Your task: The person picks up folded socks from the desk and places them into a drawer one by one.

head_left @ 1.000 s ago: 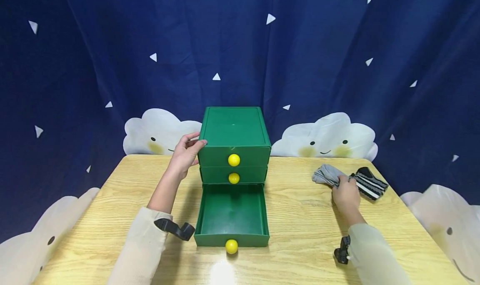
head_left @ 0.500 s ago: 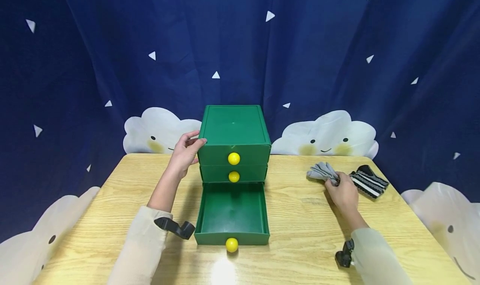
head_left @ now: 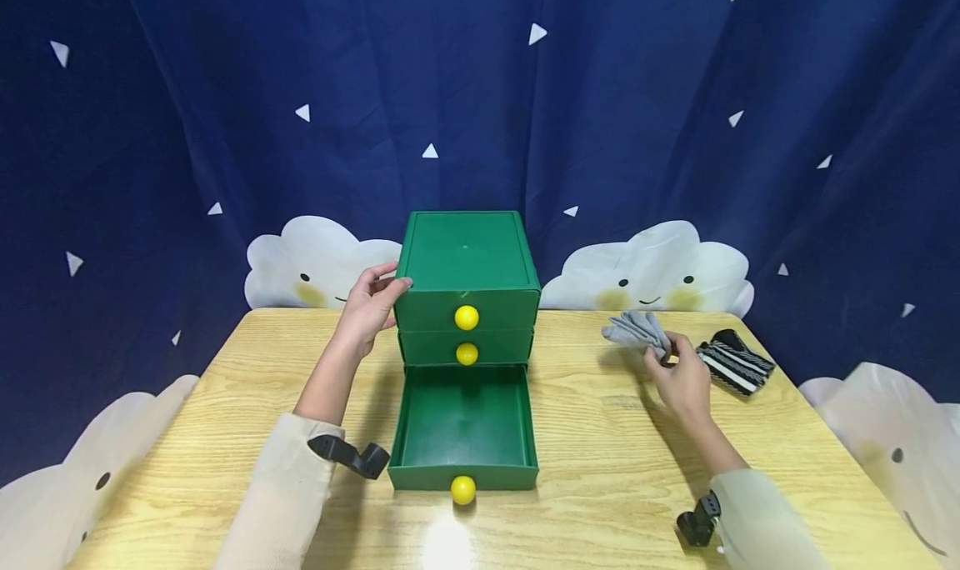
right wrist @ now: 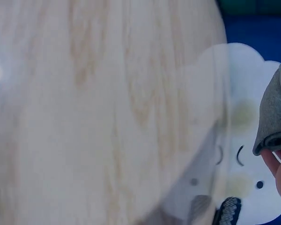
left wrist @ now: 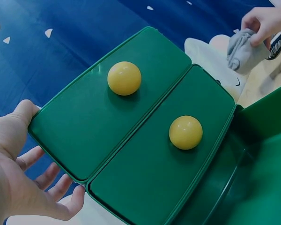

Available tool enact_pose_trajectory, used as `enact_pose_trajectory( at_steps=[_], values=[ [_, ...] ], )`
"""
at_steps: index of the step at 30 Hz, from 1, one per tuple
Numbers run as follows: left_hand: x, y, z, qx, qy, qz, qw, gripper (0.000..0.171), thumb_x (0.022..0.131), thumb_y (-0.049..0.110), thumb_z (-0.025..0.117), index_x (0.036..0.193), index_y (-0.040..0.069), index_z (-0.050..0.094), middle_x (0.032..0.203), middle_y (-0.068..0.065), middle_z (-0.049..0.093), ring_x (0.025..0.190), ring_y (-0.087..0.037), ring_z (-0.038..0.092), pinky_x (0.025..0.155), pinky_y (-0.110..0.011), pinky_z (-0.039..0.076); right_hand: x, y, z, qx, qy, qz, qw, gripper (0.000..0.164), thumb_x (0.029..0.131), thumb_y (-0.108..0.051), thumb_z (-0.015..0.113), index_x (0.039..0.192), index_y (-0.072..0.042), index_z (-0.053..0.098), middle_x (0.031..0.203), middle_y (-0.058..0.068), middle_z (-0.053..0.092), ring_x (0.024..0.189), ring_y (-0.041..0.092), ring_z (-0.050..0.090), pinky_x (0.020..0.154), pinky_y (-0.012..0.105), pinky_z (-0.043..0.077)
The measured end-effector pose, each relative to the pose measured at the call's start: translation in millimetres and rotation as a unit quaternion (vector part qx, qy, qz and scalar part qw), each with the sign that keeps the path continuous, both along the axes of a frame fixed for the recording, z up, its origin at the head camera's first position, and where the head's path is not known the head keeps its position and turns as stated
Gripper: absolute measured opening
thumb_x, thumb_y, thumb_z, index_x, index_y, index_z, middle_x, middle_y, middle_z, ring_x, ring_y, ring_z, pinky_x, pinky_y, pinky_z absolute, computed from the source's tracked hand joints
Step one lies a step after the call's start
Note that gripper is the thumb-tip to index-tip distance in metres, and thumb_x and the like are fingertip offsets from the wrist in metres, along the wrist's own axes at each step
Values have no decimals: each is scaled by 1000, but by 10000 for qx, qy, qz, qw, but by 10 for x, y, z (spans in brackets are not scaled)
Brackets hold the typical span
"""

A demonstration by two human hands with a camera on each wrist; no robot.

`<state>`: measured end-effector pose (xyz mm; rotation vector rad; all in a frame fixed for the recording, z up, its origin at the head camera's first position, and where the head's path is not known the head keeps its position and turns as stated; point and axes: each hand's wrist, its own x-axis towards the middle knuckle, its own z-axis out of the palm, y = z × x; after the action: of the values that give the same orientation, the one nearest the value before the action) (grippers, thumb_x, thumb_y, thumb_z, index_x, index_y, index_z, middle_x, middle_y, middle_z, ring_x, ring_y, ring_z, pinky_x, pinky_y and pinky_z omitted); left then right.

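- Head view: a green drawer unit [head_left: 467,262] stands at the middle of the wooden desk [head_left: 600,453]. Its bottom drawer [head_left: 463,428] is pulled out toward 6 o'clock and shows a bare green floor; the two upper drawers are closed, each with a yellow knob [head_left: 467,317].
- The left hand [head_left: 369,305] rests against the unit's upper left corner, at 9 o'clock of the top knob, fingers fairly straight and laid on the casing, thumb at the front edge.
- The right hand [head_left: 681,376] is at 3 o'clock of the unit, well apart from it, pinching a grey sock [head_left: 636,329] that is lifted just off the desk. A black-and-white striped sock [head_left: 733,362] lies on the desk just beside that hand, at its 3 o'clock.
- Left wrist view: the left hand [left wrist: 18,173] is spread wide, palm and fingers against the unit's side wall, thumb tip at the corner of the top drawer front [left wrist: 107,98]. The grey sock [left wrist: 241,44] shows at 1 o'clock, held in the other hand's fingers.
- Right wrist view: blurred; the grey sock [right wrist: 274,117] hangs at the right edge with fingertips under it, and a bit of the striped sock [right wrist: 228,211] shows at 5 o'clock.
- Judged from this: the drawer is open and one sock is picked up. Nothing is in the drawer yet, and the striped sock lies untouched.
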<state>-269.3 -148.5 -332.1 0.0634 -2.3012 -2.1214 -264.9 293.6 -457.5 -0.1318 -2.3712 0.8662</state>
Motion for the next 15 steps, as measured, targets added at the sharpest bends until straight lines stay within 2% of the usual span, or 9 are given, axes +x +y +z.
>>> enact_pose_trajectory(
  at_steps=[3,5,9,12,15],
  values=[
    [5,-6,4,-24,-1,21,10000,55,92,31,55,142,19,35,143,-13,36,130,-29,39,102,-55,37,48,-41,68,-45,207,208,9996,38,86,-18,61,121,-3,56,102,19,67,83,32,68,60,5,40],
    [5,-9,8,-54,4,8,10000,56,92,32,55,142,19,34,144,-13,35,131,-29,39,102,-55,37,91,-73,113,-36,340,403,9986,38,85,-16,62,121,-4,56,102,19,67,87,32,66,59,-2,35],
    [13,-5,20,-30,-19,-3,10000,55,92,31,55,142,18,34,144,-13,35,131,-29,38,103,-55,36,196,-151,196,131,618,876,9942,38,82,-9,64,118,-2,56,101,17,66,90,26,63,63,-1,41],
    [16,-5,25,-7,-48,-21,10000,56,92,31,55,142,18,34,144,-13,34,131,-29,38,103,-55,36,274,-217,252,220,824,1188,9892,37,80,-5,66,116,-1,57,99,16,66,88,3,59,65,2,45],
    [19,-8,25,4,-57,-54,10000,56,92,31,55,143,19,33,145,-13,33,132,-29,37,104,-55,35,336,-286,319,232,1001,1460,9839,36,78,-2,67,113,0,58,97,16,66,88,-16,48,65,10,50]
  ],
)
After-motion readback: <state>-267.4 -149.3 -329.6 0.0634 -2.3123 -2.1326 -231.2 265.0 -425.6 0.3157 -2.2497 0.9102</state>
